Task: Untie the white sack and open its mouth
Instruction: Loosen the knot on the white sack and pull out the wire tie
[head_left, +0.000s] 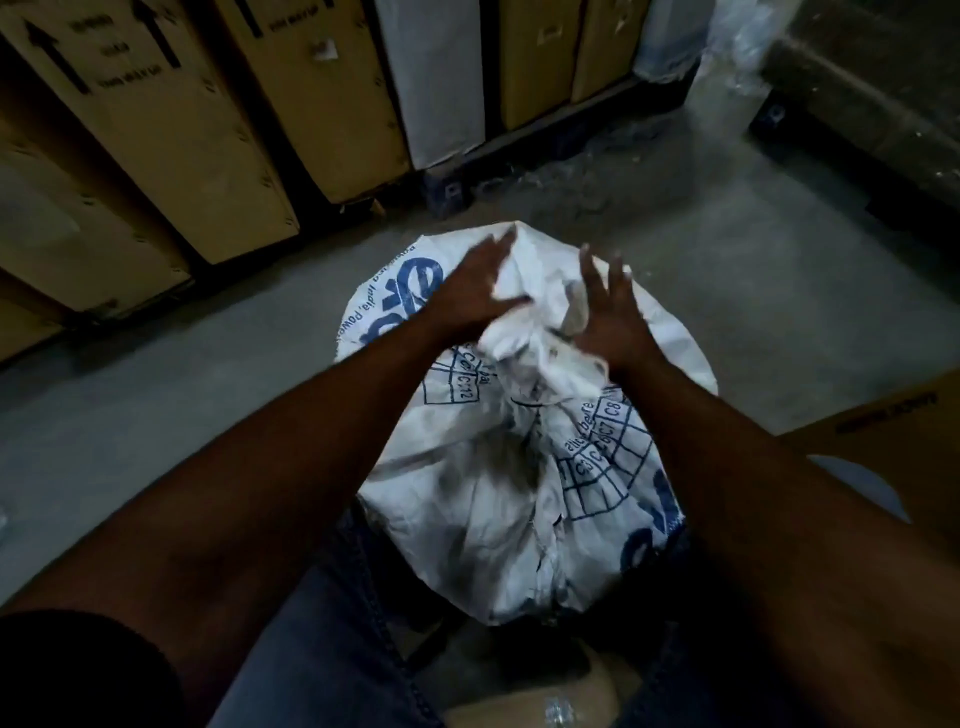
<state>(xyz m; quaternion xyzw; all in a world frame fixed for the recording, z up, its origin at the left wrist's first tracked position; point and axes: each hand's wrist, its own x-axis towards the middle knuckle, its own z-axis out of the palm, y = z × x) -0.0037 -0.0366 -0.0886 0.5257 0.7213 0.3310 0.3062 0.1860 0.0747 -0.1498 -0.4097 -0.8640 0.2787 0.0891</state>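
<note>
A white woven sack (483, 499) with blue print stands on the floor between my knees. Its top is gathered into a crumpled bunch (540, 358), and a thin dark cord (524, 402) circles the neck just below that bunch. My left hand (475, 291) lies against the left side of the bunch with fingers spread and the thumb pressing into the cloth. My right hand (605, 317) is at the right side of the bunch, fingers apart and pointing up, palm toward the cloth. Both hands are blurred.
Tall brown cardboard boxes (171, 135) on a dark pallet line the back left. A white panel (431, 78) stands among them. Another cardboard box (893, 447) sits close at my right. Grey concrete floor (727, 291) surrounds the sack.
</note>
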